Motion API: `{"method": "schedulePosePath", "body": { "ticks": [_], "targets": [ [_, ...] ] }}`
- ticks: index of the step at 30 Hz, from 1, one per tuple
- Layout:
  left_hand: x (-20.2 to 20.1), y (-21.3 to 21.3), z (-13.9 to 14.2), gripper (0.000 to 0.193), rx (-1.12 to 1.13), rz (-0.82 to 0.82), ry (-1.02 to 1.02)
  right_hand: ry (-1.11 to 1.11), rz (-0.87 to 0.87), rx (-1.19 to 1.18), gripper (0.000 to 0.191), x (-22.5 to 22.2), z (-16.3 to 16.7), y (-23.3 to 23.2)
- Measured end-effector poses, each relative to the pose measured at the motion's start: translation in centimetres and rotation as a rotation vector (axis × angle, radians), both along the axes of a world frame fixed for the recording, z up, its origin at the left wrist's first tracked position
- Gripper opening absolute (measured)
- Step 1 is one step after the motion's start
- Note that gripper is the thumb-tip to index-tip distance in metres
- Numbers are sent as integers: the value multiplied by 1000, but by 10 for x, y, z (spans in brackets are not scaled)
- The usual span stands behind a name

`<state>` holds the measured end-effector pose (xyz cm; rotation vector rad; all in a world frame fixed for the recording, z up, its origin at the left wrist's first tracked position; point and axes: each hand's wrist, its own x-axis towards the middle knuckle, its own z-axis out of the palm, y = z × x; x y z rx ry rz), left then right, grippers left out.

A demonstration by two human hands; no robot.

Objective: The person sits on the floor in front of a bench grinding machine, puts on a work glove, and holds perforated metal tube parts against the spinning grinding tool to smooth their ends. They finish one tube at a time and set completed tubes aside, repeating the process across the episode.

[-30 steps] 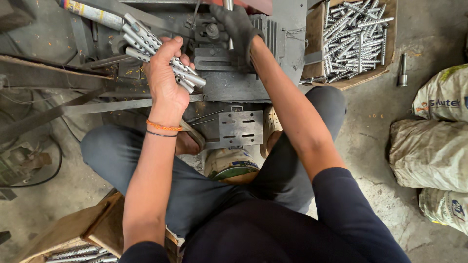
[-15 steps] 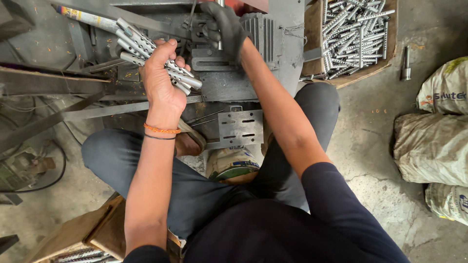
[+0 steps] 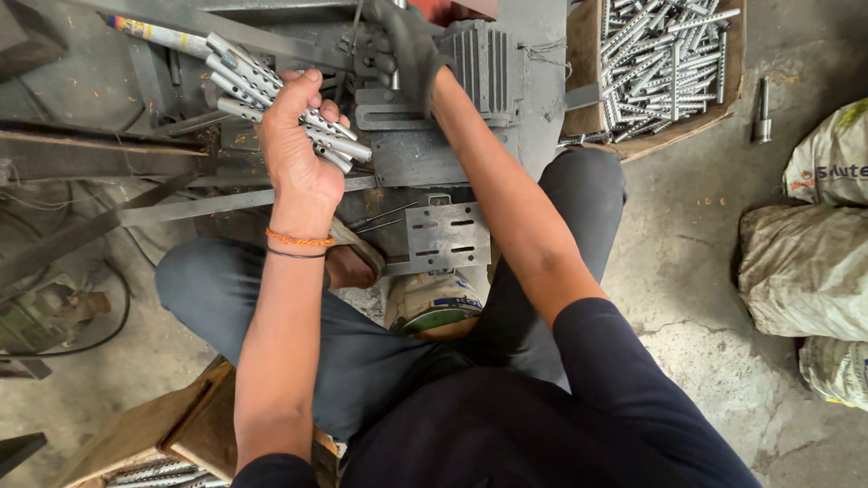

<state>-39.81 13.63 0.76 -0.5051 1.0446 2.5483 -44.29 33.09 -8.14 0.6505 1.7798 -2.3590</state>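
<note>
Head view, looking down on a seated person in dark trousers and a dark long-sleeved top.

Left hand [image 3: 298, 145]: bare, clenched around a bundle of silver perforated metal tubes [image 3: 271, 95]. Tubes lie roughly parallel, slanting from upper left to lower right, ends sticking out on both sides of the fist. 2 thin bands on the wrist, 1 orange and 1 dark.

Right hand [image 3: 407, 41]: in a dark work glove, reaching up to the grey metal machine [image 3: 470, 99] at the top of the frame. It rests against an upright part of the machine; whether it grips anything, I cannot tell.

Bundle sits over the left side of the machine, just beside the gloved hand but apart from it.

Surroundings: open cardboard box of loose silver metal tubes [image 3: 665, 59] at upper right, on the concrete floor [image 3: 687, 226]. 1 single short metal pin [image 3: 764, 108] lies right of the box. White woven sacks [image 3: 805, 262] at the right edge. Slotted grey steel plate [image 3: 448, 237] between the knees.
</note>
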Motion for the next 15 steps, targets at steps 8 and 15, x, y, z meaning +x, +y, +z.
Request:
{"method": "schedulePosePath", "body": {
  "ticks": [8,15],
  "targets": [
    [0,-3,-2,23,12,4,34,-2,6,-11,23,0,2,-2],
    [2,0,4,21,16,8,48,-1,14,-23,23,1,5,-4]
  ]
}}
